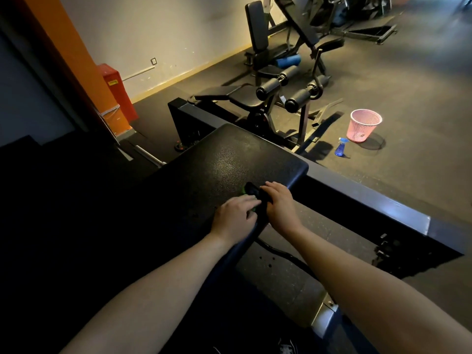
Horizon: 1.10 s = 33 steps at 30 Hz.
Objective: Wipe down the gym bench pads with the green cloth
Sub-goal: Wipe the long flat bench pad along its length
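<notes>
Head view looks down on a black bench pad. The green cloth lies bunched at the pad's right edge, mostly in shadow, with only slivers of green showing. The left hand rests on it with fingers stretched fairly flat. The right hand curls its fingers over the cloth at the pad's edge, grasping it. On the floor beyond, a blue spray bottle stands just beside a pink basket.

A dim gym is shown, its dark rubber floor lit from the right. A leg machine is set near a cream wall and orange column; a pink wastebasket and blue spray bottle are placed side by side.
</notes>
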Available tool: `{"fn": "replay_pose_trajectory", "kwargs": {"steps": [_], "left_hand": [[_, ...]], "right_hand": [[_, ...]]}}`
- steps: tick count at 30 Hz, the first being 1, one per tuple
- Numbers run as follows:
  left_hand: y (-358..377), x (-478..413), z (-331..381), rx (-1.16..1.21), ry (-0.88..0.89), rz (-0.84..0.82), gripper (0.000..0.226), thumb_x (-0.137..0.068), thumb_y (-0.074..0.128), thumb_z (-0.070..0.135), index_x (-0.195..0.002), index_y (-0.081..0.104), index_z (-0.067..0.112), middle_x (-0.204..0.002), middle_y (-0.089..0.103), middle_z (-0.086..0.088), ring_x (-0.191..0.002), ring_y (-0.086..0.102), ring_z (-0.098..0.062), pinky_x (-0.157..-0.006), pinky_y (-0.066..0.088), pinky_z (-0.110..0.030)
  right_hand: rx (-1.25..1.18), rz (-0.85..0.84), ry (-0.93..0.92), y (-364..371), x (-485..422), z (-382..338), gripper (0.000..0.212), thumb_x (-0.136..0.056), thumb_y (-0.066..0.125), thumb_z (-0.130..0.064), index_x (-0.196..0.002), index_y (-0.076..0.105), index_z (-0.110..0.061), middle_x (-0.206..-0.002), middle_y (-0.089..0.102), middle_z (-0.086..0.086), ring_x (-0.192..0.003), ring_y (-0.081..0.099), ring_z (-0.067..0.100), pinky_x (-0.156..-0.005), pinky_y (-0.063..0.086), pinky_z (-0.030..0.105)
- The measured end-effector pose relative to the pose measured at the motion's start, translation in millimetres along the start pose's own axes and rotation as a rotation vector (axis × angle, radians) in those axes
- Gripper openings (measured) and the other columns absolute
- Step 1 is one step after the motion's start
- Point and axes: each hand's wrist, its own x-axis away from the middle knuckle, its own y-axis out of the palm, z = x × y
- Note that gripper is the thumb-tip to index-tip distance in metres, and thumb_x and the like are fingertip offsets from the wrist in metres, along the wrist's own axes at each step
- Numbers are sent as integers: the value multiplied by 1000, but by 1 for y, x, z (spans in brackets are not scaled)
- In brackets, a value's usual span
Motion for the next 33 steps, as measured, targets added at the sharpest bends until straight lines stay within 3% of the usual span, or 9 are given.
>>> {"fn": "replay_pose_trajectory", "kwargs": {"steps": [3, 6, 9, 15, 23, 26, 29, 31, 33], "left_hand": [[-7, -3, -12, 12, 16, -23, 42, -95, 55, 13, -135, 63, 23, -144, 56, 4, -135, 49, -13, -112, 40, -33], [-15, -20, -27, 56, -192, 85, 45, -99, 51, 10, -143, 55, 18, -153, 46, -3, -143, 39, -19, -119, 32, -36], [-8, -31, -15, 114, -322, 106, 44, -102, 48, 11, -145, 51, 17, -157, 40, -4, -147, 32, -20, -121, 26, -34], [20, -30, 19, 55, -227, 83, 44, -99, 50, 8, -141, 57, 19, -153, 46, 1, -143, 36, -19, -118, 26, -31], [40, 4, 49, 56, -54, 105, 35, -93, 60, 11, -126, 70, 19, -134, 64, 2, -125, 54, -15, -109, 43, -33], [32, -4, 60, 256, -142, 193, 32, -94, 57, 12, -125, 66, 15, -127, 61, 0, -115, 56, -11, -101, 48, -28], [24, -18, 82, 513, -290, 229, 29, -98, 58, 17, -127, 53, 20, -129, 42, 1, -114, 52, -13, -85, 50, -19], [22, -30, 92, 613, -382, 172, 36, -99, 57, 18, -131, 44, 24, -132, 34, 1, -111, 50, -16, -74, 46, -16], [24, -38, 93, 692, -417, 73, 44, -99, 56, 15, -134, 36, 33, -134, 37, 0, -115, 51, -20, -77, 46, -19]], "right_hand": [[14, 75, 63, 5, 16, 9, 41, -103, 49, -17, -143, 51, -15, -155, 37, 7, -146, 25, 23, -120, 16, 33], [-29, 35, 70, 7, 24, 13, 45, -105, 40, -17, -150, 42, -19, -162, 26, 2, -152, 13, 18, -122, 9, 33], [-3, 21, 44, 2, 23, 15, 46, -105, 40, -17, -151, 41, -20, -162, 26, 0, -152, 13, 16, -120, 8, 30], [-72, 28, -2, -7, 19, 25, 43, -101, 47, -13, -144, 51, -18, -154, 41, 0, -147, 27, 16, -120, 14, 29], [-202, 45, -24, -14, 17, 35, 34, -98, 53, -9, -131, 63, -13, -138, 57, 3, -134, 43, 17, -111, 25, 24], [-338, 60, 5, -28, 19, 32, 29, -102, 50, -20, -128, 63, -17, -118, 60, -4, -116, 52, 12, -102, 40, 28], [-591, -34, 32, -40, 20, 28, 38, -102, 50, -32, -140, 51, -27, -121, 52, -8, -108, 51, 0, -95, 47, 27], [-795, -76, 61, -49, 16, 26, 42, -101, 55, -29, -141, 45, -36, -124, 53, -4, -109, 57, 7, -92, 53, 29], [-940, -86, 129, -58, 10, 28, 44, -98, 58, -15, -134, 44, -37, -119, 55, 6, -107, 62, 19, -88, 58, 37]]}}
